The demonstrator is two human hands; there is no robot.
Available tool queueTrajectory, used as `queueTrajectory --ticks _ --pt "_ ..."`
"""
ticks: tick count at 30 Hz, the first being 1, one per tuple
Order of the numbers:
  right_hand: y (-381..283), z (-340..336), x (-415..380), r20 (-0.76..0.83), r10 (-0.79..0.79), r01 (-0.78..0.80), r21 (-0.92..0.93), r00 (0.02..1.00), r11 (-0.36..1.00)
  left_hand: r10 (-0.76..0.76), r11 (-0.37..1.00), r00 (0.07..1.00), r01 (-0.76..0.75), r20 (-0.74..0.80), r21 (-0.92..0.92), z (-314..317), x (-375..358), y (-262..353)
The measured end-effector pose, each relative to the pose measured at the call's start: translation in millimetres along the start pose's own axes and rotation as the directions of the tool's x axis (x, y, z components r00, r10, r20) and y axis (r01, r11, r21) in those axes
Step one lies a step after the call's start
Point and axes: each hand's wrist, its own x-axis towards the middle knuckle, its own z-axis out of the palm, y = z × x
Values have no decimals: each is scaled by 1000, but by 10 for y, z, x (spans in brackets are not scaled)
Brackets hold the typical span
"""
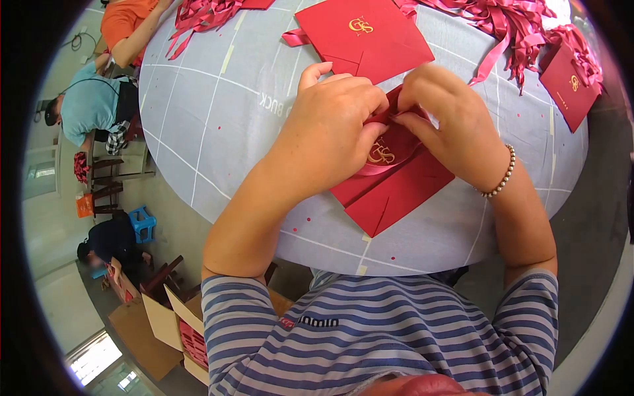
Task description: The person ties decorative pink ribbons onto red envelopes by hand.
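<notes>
A red paper gift bag (404, 193) with a gold monogram lies on the table right in front of me. My left hand (337, 125) pinches its upper edge from the left, thumb and index finger closed. From the right, my right hand (446, 119) grips the same edge, fingertips pressed together near the left ones. Whatever sits between the fingertips is mostly hidden. A pink ribbon (375, 169) loops across the bag's front below my hands. Just beyond them lies another red bag (389, 39), flat, monogram up, with a ribbon at its side.
A grey-and-white checked cloth covers the round table (198, 125). Heaps of pink ribbon (508, 30) lie at the far side, beside a red bag (569, 86) at the right edge. An open carton (173, 323) stands at lower left. Several people are further left, near a blue stool (142, 224).
</notes>
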Motion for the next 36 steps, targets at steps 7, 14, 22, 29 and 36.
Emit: queueTrajectory --ticks 7,14,22,29,36 --pt "27 -192 68 45 -120 121 1 992 993 -39 999 999 39 -25 21 -31 -25 121" --pt "83 -291 66 -12 -13 15 183 1000 983 113 979 993 -105 -35 174 14 -50 204" --pt "174 -387 134 373 106 -305 531 922 791 288 855 957 -240 -36 460 45 -65 455" --pt "141 -368 86 465 280 -538 646 840 542 321 907 938 -266 -128 328 131 -51 414" --pt "450 -108 182 464 495 -515 857 735 -39 143 987 988 -147 52 70 -20 -80 460"
